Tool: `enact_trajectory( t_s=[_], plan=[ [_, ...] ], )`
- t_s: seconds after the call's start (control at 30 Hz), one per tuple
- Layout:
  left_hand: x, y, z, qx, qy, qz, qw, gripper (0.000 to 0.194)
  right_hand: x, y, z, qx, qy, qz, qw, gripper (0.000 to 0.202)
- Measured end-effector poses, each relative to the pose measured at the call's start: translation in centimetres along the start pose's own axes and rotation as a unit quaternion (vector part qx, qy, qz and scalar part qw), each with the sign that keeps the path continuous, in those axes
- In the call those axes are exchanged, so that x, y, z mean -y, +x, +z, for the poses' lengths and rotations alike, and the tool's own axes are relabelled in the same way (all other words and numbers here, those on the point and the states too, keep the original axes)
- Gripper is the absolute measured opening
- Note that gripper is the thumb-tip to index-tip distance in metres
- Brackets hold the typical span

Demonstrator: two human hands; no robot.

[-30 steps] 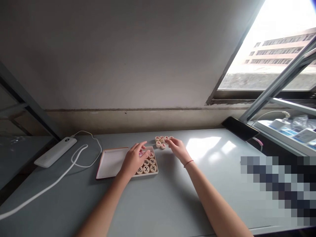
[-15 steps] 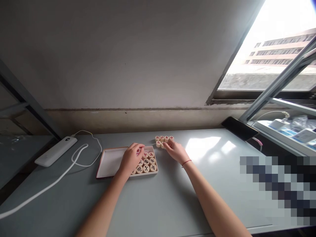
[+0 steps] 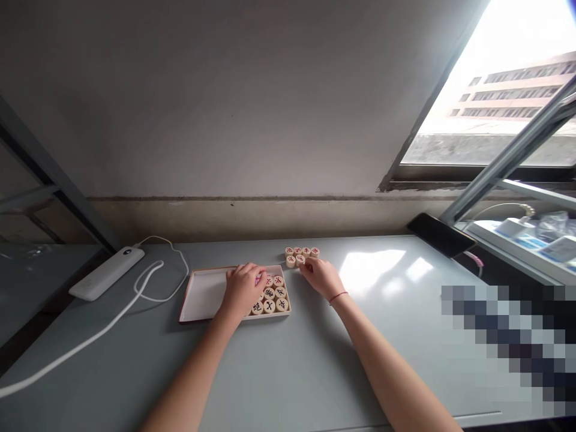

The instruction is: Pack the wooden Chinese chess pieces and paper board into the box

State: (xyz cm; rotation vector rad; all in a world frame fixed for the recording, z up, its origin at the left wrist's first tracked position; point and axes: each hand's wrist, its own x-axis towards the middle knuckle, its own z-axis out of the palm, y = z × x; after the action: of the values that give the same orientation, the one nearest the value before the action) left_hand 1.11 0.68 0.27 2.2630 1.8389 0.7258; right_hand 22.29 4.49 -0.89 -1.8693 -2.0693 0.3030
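Observation:
Round wooden pieces with black and red characters (image 3: 269, 306) fill the right part of a shallow white box (image 3: 204, 294). My left hand (image 3: 243, 288) is over the middle of the box, its fingers bent down onto the pieces; whatever they pinch is hidden. Beyond the box's right corner, several red-marked pieces (image 3: 297, 252) stand in two rows on the table. My right hand (image 3: 321, 278) is at the right end of the front row, fingers curled together beside a piece (image 3: 300, 260). Its fingertips are partly hidden.
A white power bank (image 3: 107, 273) with a white cable (image 3: 101, 333) lies at the left. A black phone (image 3: 441, 234) leans at the right by the metal frame. Behind the table (image 3: 270, 372) is a wall.
My right hand has shifted slightly off the front-row piece, whose red character now shows. My left hand's fingers have lowered and spread a little over the box. The view has shifted slightly.

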Motion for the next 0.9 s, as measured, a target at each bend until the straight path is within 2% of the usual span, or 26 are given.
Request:
enact_trajectory(
  t_s=[0.1,0.27,0.57,0.9],
  plan=[
    [-0.1,-0.3,-0.1,0.027,0.029,-0.002,0.999,0.025,1.3,-0.7,-0.3,0.006,0.035,-0.049,0.998,0.023],
    [-0.6,-0.6,-0.1,0.058,0.054,-0.006,0.997,0.029,3.5,-1.7,0.7,0.060,0.112,-0.143,0.982,0.035],
    [-0.5,-0.4,0.1,0.073,0.041,-0.002,0.996,0.022,3.8,-1.8,0.8,0.062,0.110,-0.131,0.983,0.031],
    [-0.8,-0.9,0.4,0.045,0.045,0.006,0.998,0.025,3.8,-1.9,1.2,0.049,0.108,-0.122,0.985,0.032]
  ],
)
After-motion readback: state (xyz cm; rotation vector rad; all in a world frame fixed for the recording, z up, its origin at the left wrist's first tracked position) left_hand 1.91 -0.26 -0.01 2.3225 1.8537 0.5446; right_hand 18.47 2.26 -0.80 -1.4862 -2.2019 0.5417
